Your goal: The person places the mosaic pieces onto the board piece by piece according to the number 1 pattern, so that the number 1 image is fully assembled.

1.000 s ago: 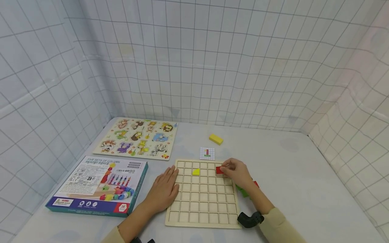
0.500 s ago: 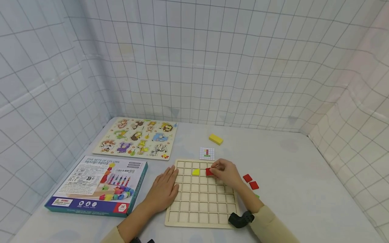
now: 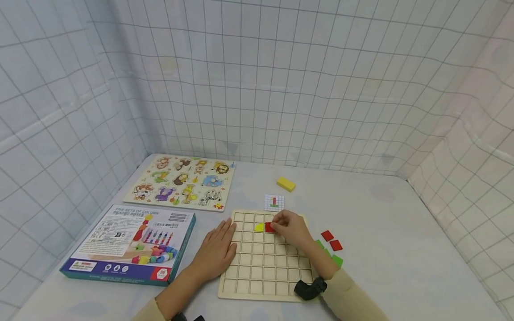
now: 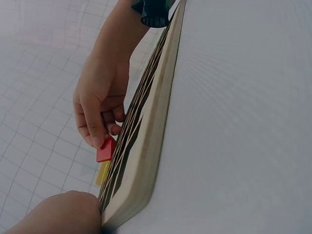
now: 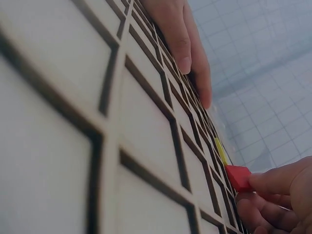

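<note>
A wooden grid board [image 3: 257, 261] lies flat in front of the person. The left hand [image 3: 217, 250] rests along its left edge, fingers extended over the rim. Between thumb and fingers, the right hand [image 3: 292, 229] pinches a square red tile [image 3: 268, 227] over the board's second row. In the right wrist view that red tile [image 5: 238, 177] is tilted, its edge right at the grid. Just left of it, a yellow piece [image 3: 259, 227] with a slanted side sits in a cell. A small card [image 3: 274, 203] with a coloured grid pattern lies beyond the board's far edge.
Two red tiles [image 3: 331, 240] and several green tiles [image 3: 336, 260] lie right of the board, partly behind the right forearm. A yellow block [image 3: 286, 184] stands farther back. To the left are a boxed bead set [image 3: 132, 245] and an animal puzzle [image 3: 180, 183].
The right hand has moved left across the board with the red tile, from the right side to beside the yellow piece. The left hand has stayed in place.
</note>
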Demonstrator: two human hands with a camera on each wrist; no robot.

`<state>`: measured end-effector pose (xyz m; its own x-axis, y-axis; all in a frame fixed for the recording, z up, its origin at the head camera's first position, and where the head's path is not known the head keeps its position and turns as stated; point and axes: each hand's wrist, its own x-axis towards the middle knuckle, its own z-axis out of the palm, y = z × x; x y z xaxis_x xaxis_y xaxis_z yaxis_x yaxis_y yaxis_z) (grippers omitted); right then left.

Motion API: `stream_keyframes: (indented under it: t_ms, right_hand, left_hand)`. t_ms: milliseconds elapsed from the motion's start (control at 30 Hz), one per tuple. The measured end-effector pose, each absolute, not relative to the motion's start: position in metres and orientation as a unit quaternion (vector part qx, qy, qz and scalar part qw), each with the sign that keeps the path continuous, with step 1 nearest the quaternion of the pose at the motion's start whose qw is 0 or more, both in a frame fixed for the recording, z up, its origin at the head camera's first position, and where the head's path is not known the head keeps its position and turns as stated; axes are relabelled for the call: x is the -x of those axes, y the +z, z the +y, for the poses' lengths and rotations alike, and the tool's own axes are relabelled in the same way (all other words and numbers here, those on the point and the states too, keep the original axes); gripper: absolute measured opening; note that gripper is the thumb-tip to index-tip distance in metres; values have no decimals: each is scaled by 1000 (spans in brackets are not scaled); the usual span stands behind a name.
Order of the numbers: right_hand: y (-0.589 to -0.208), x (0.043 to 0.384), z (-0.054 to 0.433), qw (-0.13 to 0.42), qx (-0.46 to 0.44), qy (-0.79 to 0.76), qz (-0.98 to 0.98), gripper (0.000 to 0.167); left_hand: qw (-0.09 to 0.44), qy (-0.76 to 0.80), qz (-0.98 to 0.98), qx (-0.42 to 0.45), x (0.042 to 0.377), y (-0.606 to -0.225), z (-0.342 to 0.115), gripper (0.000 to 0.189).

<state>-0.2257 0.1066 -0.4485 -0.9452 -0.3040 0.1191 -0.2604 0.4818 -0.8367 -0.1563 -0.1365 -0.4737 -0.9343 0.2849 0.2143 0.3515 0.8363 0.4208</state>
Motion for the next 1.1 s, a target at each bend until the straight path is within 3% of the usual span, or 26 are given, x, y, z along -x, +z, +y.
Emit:
stream_keyframes:
  t_ms: [533, 1100]
  right_hand:
    - [-455, 224, 105, -23, 180, -418, 890, 5]
    - [-453, 224, 127, 9, 156, -465, 872, 5]
  left_hand:
    - [77, -234, -954, 170, 156, -476, -136, 54]
    - [79, -231, -955, 170, 156, -476, -137, 54]
